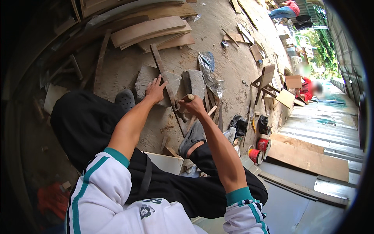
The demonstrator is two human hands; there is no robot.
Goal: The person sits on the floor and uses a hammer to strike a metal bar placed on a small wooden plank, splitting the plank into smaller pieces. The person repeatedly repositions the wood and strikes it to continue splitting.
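My left hand [155, 91] presses with spread fingers on a long narrow wooden strip [168, 86], which lies slantwise across a grey concrete block [145, 80]. Close by on the strip's right side, my right hand [193, 106] is closed around a hammer [188, 98] with a round wooden handle. Its curved metal part is near the strip and partly hidden by my fingers. Another rough grey block [193, 82] stands just beyond my right hand. My feet, in grey clogs [192, 138], are on either side of the strip.
Stacked boards [152, 33] lie at the far left. Crumpled silver sheeting [210, 74] is right of the blocks. Two red cans [256, 155], a brown panel [307, 158] and wood scraps lie on the right. A person in red [307, 89] works at the far right; another is farther off.
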